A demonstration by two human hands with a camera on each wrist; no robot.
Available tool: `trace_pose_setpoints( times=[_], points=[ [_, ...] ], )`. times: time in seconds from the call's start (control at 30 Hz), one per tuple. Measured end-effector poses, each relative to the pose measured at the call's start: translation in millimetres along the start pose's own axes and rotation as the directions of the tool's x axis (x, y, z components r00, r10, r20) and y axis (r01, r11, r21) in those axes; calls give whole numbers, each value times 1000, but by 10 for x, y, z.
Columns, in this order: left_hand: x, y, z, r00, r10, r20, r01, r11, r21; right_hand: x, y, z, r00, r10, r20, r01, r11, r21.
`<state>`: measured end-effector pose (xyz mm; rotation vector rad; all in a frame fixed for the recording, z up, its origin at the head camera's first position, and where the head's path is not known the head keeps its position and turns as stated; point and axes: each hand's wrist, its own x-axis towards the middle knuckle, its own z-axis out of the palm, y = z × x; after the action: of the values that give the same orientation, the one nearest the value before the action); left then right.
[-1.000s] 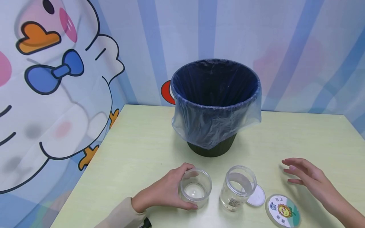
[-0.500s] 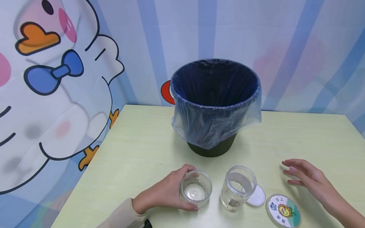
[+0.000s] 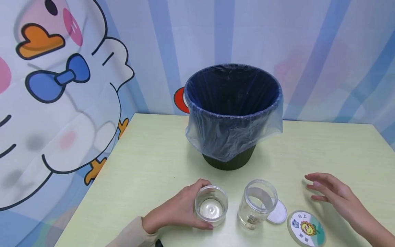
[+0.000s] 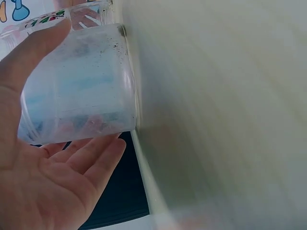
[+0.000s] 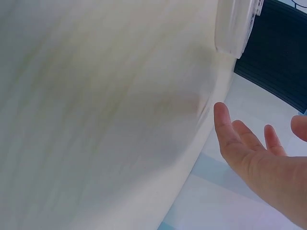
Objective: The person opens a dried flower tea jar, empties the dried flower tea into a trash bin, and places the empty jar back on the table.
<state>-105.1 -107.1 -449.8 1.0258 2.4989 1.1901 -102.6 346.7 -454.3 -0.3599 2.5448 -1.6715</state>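
A clear plastic jar [image 3: 212, 209] without a lid stands on the table at the lower middle. My left hand [image 3: 177, 211] grips it from the left, thumb on the near side and fingers on the far side. The left wrist view shows the jar's cloudy wall [image 4: 79, 86] between thumb and fingers, its base at the tabletop. Just to the right is a second clear jar [image 3: 253, 210], open at the top and untouched. My right hand [image 3: 336, 195] hovers over the table at the right with relaxed fingers, holding nothing; in the right wrist view its fingers [image 5: 235, 146] are apart.
Behind the jars stands a dark bin [image 3: 228, 161] lined with a bluish plastic bag [image 3: 228, 137]. A white disc-shaped lid [image 3: 277, 213] lies partly behind the second jar. A round lid with a sunflower picture [image 3: 307, 229] lies near the right hand. A cartoon-printed cloth wall [image 3: 191, 41] borders the table.
The jar in my left hand has tipped very slightly, its rim now a little nearer to me. My right hand, the second jar and both lids have stayed in place.
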Motion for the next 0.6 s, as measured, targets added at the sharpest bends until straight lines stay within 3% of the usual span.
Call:
trace_pose_setpoints(
  times=[0.3,0.43,0.6],
  points=[
    [-11,20,-9,1000,-22,5,22,999,23,-31,-9,-20,1000,-10,-11,10,1000,-24],
    [-34,37,-68,999,-45,25,41,991,124,-39,-19,-21,1000,-19,-13,19,999,-34],
    [-63,42,-210,995,-89,48,73,958,278,-51,-44,-23,1000,-25,-15,24,998,-59]
  ],
)
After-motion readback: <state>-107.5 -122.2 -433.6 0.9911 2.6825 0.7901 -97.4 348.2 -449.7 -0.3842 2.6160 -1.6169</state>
